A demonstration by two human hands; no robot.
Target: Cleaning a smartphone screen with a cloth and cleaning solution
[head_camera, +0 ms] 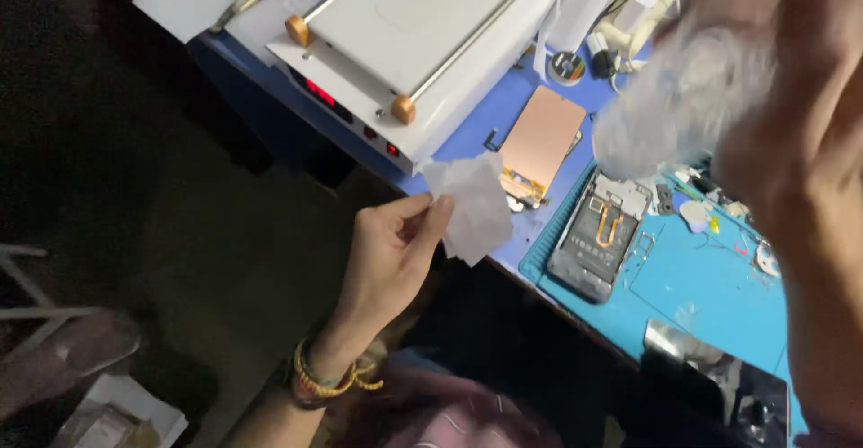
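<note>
Fingers (430, 216) of the left hand (391, 259) pinch a crumpled white tissue (472, 205). Just beyond it on the blue bench (503, 106) lie a copper-backed rectangular screen panel (542, 138) and an opened grey phone body (600, 237), so disassembly looks done. Right hand (791, 115) is blurred, possibly holding a wad.

Dim room, left side near black; bench lit from above; right hand (791, 115) blurred, close to lens
</note>
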